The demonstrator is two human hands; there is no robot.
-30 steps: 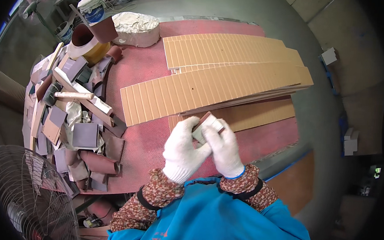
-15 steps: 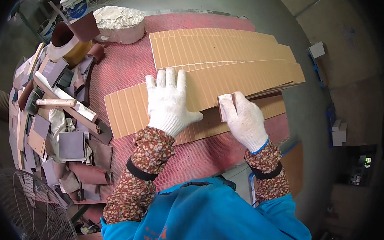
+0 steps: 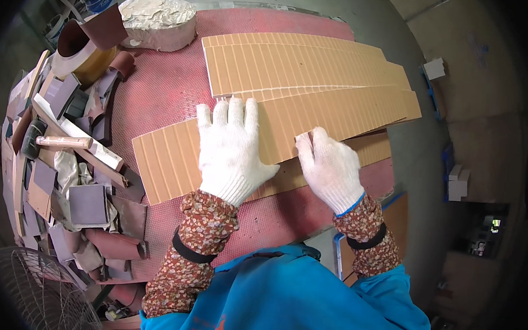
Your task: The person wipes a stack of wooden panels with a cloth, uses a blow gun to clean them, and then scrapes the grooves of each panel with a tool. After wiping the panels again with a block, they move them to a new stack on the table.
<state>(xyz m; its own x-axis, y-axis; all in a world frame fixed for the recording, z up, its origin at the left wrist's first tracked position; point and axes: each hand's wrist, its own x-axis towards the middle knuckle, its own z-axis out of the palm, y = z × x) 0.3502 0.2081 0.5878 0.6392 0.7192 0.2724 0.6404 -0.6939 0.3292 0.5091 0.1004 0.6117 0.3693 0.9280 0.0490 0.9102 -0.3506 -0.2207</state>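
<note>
A long tan ribbed panel (image 3: pixel 340 109) lies slantwise on the red mesh-covered table (image 3: pixel 160 86), partly over other tan panels (image 3: pixel 295 58). My left hand (image 3: pixel 229 145), in a white knit glove, is spread flat on the panel's left part, fingers pointing away from me. My right hand (image 3: pixel 330 166), gloved the same way, is closed at the panel's near edge, right of the left hand. Between its thumb and fingers is a small folded piece of sandpaper (image 3: pixel 305 137), mostly hidden by the glove.
At the left lie heaped sandpaper scraps and blocks (image 3: pixel 89 204), wooden strips and a light-handled tool (image 3: pixel 66 142). Behind them stand a large tape roll (image 3: pixel 89 63) and a wrapped oval bundle (image 3: pixel 158 22). A wire fan (image 3: pixel 38 290) is at the lower left.
My right hand has shifted slightly left along the panel's edge, and its wrist has turned, covering more of the sandpaper. The panel's left end appears lower and further left. My left hand stays flat.
</note>
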